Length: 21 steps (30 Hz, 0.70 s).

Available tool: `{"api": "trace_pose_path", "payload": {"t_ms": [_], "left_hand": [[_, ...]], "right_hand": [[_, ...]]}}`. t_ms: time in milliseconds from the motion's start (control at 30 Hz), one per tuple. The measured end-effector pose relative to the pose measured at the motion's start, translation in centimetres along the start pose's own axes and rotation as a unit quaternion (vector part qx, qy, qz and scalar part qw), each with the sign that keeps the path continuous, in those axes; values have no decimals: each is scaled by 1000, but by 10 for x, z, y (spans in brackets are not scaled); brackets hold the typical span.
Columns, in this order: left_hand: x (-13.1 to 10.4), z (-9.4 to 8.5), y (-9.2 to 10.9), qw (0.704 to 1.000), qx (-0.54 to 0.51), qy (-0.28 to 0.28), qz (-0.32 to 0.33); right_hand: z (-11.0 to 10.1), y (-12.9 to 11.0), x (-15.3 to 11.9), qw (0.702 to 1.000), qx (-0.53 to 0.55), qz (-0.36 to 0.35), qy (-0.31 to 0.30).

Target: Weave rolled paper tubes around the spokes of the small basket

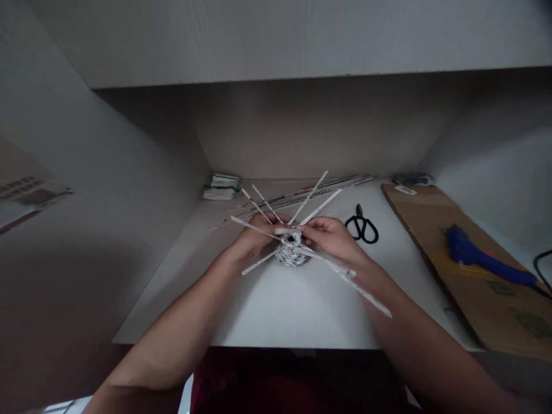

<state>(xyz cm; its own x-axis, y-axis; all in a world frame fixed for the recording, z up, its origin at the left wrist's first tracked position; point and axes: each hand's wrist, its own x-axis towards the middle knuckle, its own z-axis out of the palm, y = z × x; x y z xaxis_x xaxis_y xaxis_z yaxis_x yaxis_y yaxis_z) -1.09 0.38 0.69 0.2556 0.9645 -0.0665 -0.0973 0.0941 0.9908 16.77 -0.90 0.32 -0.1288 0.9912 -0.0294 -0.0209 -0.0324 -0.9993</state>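
Note:
A small round basket (292, 254) woven from rolled newspaper strips is between my hands, low over the white shelf. Several paper rods (317, 195) fan out from its rim, and a longer one (366, 293) runs toward my right forearm. My left hand (261, 230) is closed on the far left side of the rim, its fingertips partly behind the rods. On the right, my right hand (325, 233) pinches the rim and a paper strip with thumb and forefinger. The basket's opening faces up toward me; its underside is hidden.
Behind my hands lies a bundle of long paper rods (297, 198). Black-handled scissors (361, 226) rest right of my right hand. A blue glue gun (483, 259) lies on a cardboard sheet (414, 224). A white packet (222, 187) sits at the back left. An upper shelf (302, 40) overhangs.

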Motion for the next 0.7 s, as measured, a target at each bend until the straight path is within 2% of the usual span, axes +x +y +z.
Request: {"api": "trace_pose_path", "payload": {"t_ms": [67,167,367,433,533,567,633,700], "left_hand": [[-2,1,1,1000,8,-16,4],[-4,3,2,1000,9,-12,8],[0,3,2,1000,3,-11,-5],[1,2,1,1000,3,-19,-2],[3,1,-2,1000,-4,-14,-5],[3,0,-2,1000,-4,-12,-5],[4,0,-4,1000,1,-11,-2],[4,0,-4,1000,5,-6,0]], "right_hand": [[5,0,-3,1000,-14,-11,11],[8,1,-4,999,-32,-21,23],[5,13,3,989,-95,-102,50],[2,13,3,971,-165,-158,71],[0,7,0,908,-296,-281,96],[0,5,-2,890,-326,-303,101],[0,0,-5,874,-365,-305,103],[1,-3,-7,879,-370,-286,94]]}}
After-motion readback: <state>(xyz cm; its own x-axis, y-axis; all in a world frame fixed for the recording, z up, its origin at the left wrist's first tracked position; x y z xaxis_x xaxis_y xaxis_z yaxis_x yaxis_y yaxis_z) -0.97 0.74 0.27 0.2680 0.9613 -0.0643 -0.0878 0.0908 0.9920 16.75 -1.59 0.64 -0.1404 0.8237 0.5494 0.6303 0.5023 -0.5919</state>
